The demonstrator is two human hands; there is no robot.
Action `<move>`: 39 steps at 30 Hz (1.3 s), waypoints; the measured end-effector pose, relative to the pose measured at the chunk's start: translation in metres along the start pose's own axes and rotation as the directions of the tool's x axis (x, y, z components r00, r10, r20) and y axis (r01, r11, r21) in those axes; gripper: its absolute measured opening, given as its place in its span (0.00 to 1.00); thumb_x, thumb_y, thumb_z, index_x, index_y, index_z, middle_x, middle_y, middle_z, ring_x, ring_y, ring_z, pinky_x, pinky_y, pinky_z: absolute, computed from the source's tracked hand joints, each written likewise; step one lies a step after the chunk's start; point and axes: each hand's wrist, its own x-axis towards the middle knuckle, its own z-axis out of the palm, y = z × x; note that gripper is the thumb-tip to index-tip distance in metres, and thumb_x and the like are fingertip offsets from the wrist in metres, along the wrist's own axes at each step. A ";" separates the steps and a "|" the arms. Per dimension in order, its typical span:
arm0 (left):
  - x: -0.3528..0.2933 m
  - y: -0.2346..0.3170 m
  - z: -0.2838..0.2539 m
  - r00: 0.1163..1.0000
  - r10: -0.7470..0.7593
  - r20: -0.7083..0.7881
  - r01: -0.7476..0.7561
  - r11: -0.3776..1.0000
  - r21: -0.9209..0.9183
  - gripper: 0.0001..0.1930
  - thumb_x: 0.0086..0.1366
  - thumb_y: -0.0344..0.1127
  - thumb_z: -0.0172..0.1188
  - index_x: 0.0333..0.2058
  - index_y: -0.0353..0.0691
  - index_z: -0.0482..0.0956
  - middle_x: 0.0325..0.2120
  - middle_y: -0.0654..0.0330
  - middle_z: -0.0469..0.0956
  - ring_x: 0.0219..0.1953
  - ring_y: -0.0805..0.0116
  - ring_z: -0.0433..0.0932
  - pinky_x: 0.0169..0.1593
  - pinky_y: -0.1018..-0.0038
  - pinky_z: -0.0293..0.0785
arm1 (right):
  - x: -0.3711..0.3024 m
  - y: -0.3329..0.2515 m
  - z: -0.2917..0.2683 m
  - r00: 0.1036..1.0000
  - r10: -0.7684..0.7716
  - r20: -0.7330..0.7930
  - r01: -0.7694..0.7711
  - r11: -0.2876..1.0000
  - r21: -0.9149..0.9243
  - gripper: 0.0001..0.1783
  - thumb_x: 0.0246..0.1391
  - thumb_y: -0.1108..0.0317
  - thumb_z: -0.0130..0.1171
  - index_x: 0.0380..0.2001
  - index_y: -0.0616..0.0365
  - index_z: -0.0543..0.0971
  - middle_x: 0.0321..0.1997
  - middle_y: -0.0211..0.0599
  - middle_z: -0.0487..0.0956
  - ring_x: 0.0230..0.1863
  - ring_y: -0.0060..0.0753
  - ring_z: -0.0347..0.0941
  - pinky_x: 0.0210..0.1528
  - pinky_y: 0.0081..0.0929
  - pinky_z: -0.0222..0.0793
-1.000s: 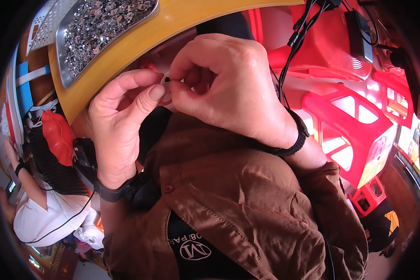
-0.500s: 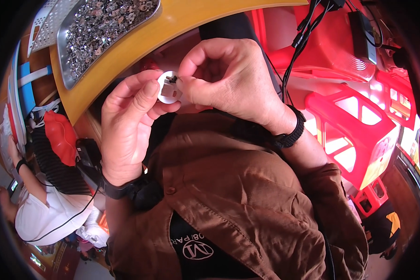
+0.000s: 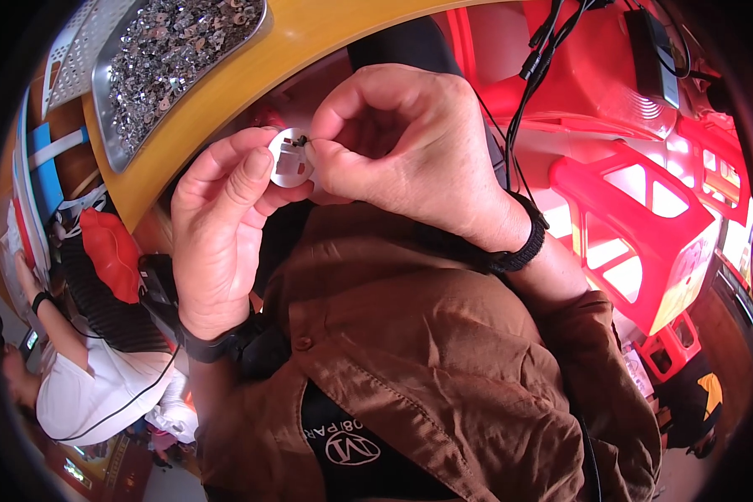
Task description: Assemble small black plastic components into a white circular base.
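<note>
My left hand pinches the edge of a small round white disc with rectangular cut-outs, between thumb and fingers. At the disc's upper right sits a tiny dark part. My right hand is closed, its thumb and forefinger tips pressed together right at that dark part. Just what shape the part has is too small to tell. Both hands are raised before my chest, off the table's edge.
A metal tray heaped with small metal pieces stands on the curved yellow table. Red plastic stools stand at the right, with black cables hanging nearby. At the left, another person in a white shirt sits beside a red bag.
Both hands and the disc have shifted slightly left in the picture. The disc is turned a little, and the right fingertips stay at the dark part.
</note>
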 end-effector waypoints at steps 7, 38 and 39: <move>0.002 0.001 0.001 1.000 -0.005 0.009 0.004 1.000 0.022 0.10 0.61 0.31 0.56 0.40 0.34 0.75 0.37 0.57 0.77 0.37 0.68 0.77 0.41 0.71 0.76 | 0.002 0.002 0.004 0.995 0.072 -0.075 -0.063 0.992 0.111 0.05 0.34 0.72 0.62 0.17 0.62 0.77 0.15 0.34 0.76 0.19 0.21 0.74 0.24 0.18 0.70; 0.001 0.003 0.003 0.998 -0.064 -0.015 0.065 0.996 0.063 0.12 0.63 0.31 0.52 0.45 0.33 0.72 0.39 0.58 0.74 0.37 0.71 0.75 0.33 0.72 0.79 | 0.002 -0.001 -0.010 0.979 0.161 0.121 -0.196 0.901 0.386 0.03 0.46 0.78 0.59 0.27 0.65 0.76 0.27 0.27 0.77 0.26 0.12 0.72 0.26 0.11 0.71; 0.000 0.002 0.000 0.998 -0.070 0.009 0.069 0.997 0.040 0.12 0.63 0.31 0.52 0.44 0.34 0.72 0.39 0.58 0.74 0.37 0.71 0.75 0.32 0.73 0.79 | 0.001 0.003 -0.006 0.988 0.133 0.078 -0.153 0.901 0.407 0.03 0.44 0.78 0.59 0.26 0.64 0.76 0.26 0.28 0.77 0.24 0.14 0.71 0.24 0.12 0.69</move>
